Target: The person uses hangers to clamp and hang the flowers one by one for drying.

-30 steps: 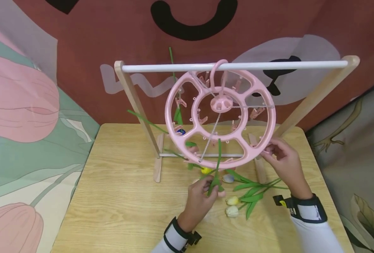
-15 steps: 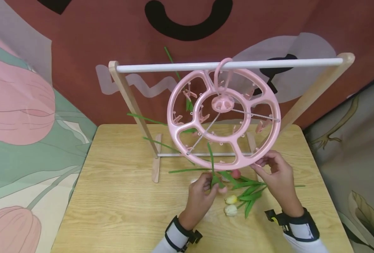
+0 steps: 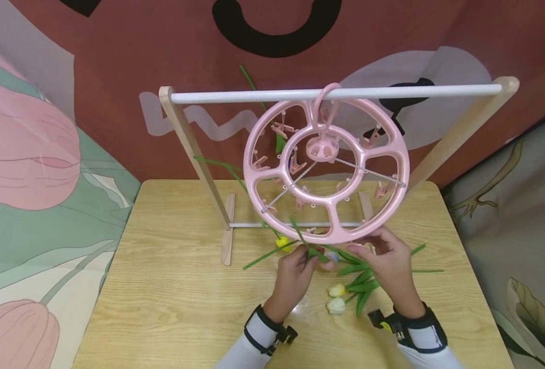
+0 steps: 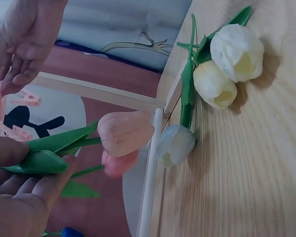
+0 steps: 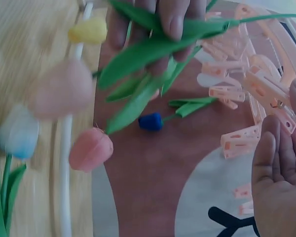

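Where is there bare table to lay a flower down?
Widest: tabletop left of the left hand, in front of the stand's left foot. Smaller: between the sleeves, nearer than the white tulip. Crowded: beyond that tulip toward the right hand, with a pale yellow tulip and green leaves.

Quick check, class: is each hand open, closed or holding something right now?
Left hand: holding a pale pink tulip.
Right hand: holding a pink clip between thumb and fingers.

The table (image 3: 161,307) shows faint glare; the wrist views are dimmer, the peach tulip (image 5: 63,91) blurred.
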{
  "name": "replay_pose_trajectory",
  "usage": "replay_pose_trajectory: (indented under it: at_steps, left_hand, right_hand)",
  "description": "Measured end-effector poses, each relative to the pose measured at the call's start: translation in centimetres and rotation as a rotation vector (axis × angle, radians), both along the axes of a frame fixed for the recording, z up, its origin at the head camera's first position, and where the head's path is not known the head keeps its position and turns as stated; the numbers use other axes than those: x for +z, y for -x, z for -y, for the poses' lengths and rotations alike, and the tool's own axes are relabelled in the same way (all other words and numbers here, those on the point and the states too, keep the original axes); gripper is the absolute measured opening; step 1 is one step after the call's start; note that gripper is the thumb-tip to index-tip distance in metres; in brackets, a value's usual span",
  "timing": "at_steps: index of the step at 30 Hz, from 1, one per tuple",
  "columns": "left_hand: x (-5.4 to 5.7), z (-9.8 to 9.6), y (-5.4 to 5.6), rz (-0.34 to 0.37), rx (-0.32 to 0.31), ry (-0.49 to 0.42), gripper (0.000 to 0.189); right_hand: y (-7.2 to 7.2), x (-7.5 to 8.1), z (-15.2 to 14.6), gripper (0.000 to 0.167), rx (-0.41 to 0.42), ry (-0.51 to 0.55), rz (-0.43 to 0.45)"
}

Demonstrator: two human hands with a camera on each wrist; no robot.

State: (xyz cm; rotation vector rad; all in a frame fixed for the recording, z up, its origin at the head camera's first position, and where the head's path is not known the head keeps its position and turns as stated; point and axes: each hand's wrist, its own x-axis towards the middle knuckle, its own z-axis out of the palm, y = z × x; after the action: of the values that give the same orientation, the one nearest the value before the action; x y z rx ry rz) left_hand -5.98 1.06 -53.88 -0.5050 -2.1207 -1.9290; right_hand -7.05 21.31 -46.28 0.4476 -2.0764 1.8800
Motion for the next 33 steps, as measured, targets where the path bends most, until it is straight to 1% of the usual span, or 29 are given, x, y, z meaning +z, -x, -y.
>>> replay_pose_trajectory:
  at_steps: [2,4,7,10,12,17,19,21,28,31,33]
  left_hand:
    - [-0.1,-0.2,0.2,-0.001,0.0,-0.017,0.018]
    - [-0.2,-0.5,0.3,0.01,0.006,-0.034,0.02]
    - [-0.2,-0.7,0.4,0.06,0.016,-0.04,0.019]
    - [-0.2,-0.9,0.4,0.116,0.012,-0.037,0.02]
    - [-0.3,-1.1,0.4,0.125,0.007,-0.031,0.022]
    - [-0.3,-1.3,0.5,0.089,-0.016,-0.037,0.021]
    - [-0.3,-1.4,0.5,0.088,-0.029,-0.046,0.021]
    - [-0.2,-1.3,0.6,0.086,-0.028,-0.044,0.02]
    - [-0.1,-1.1,0.5,0.068,-0.013,-0.006,0.02]
    - [-0.1,-1.1,0.5,0.048,-0.003,0.005,0.018]
    - [-0.1,-1.0,0.6,0.022,0.013,0.028,0.017]
  right_hand:
    - [-0.1,0.0,0.5,0.036,0.002,0.024,0.018]
    - [-0.1,-0.1,0.9,0.035,0.005,0.047,0.017]
    - [-0.2,-0.3,1.6,0.034,0.021,0.099,0.007]
    - [-0.2,-0.6,2.2,0.033,0.026,0.131,-0.019]
    - [-0.2,-0.7,2.6,0.033,0.042,0.155,-0.032]
    - [-0.4,-0.9,3.2,0.035,0.077,0.15,-0.019]
    - [-0.5,-0.9,3.4,0.035,0.077,0.136,-0.011]
    - [-0.5,-0.9,3.5,0.036,0.078,0.129,-0.002]
    - [-0.6,-1.0,3.7,0.047,0.084,0.153,0.006]
    - [-0.6,-1.1,3.7,0.05,0.077,0.122,0.019]
    - [-0.5,-1.3,3.7,0.05,0.08,0.101,0.026]
